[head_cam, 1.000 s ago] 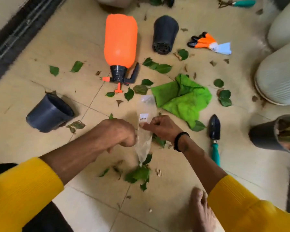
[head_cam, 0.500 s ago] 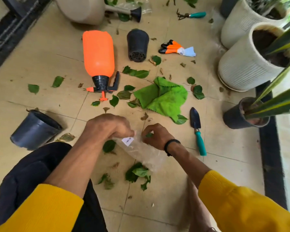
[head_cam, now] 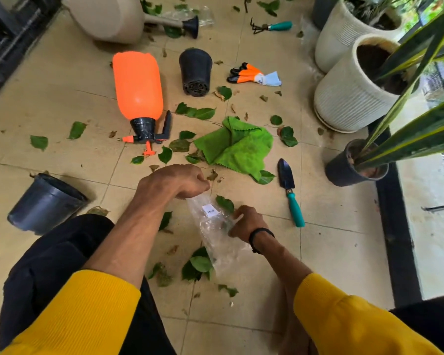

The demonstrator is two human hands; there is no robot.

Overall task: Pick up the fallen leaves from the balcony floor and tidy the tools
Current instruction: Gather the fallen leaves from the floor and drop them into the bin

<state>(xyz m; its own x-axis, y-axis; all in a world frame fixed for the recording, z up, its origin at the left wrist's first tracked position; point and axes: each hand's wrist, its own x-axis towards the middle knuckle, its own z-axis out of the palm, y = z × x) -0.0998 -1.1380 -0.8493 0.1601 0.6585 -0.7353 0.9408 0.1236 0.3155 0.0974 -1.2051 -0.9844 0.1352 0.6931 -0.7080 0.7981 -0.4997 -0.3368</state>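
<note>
Both hands hold a clear bag [head_cam: 217,234] low over the tiled floor [head_cam: 241,311]: the left hand [head_cam: 176,180] pinches its top edge, the right hand [head_cam: 246,221] grips its side, perhaps with a leaf [head_cam: 224,203]. Leaves, a trowel [head_cam: 290,190], a green cloth [head_cam: 239,146] and an orange sprayer [head_cam: 139,90] lie beyond.

Two hands: left hand [head_cam: 176,181], right hand [head_cam: 245,221]. One clear plastic bag [head_cam: 215,234].

One orange sprayer [head_cam: 137,88]. One green cloth [head_cam: 237,146]. One trowel [head_cam: 290,192], one hand rake [head_cam: 269,26], both teal-handled. One bundle of orange gloves [head_cam: 254,75]; number in it cannot tell. One beige watering can [head_cam: 113,16].

Three black pots: one lying near floor's far edge [head_cam: 195,71], one tipped at left edge [head_cam: 45,202], one with plant at right edge [head_cam: 344,167]. Two white ribbed planters [head_cam: 344,98], far right corner.

Green leaves [head_cam: 200,263] scattered over floor: more than twenty, exact count cannot tell.
</note>
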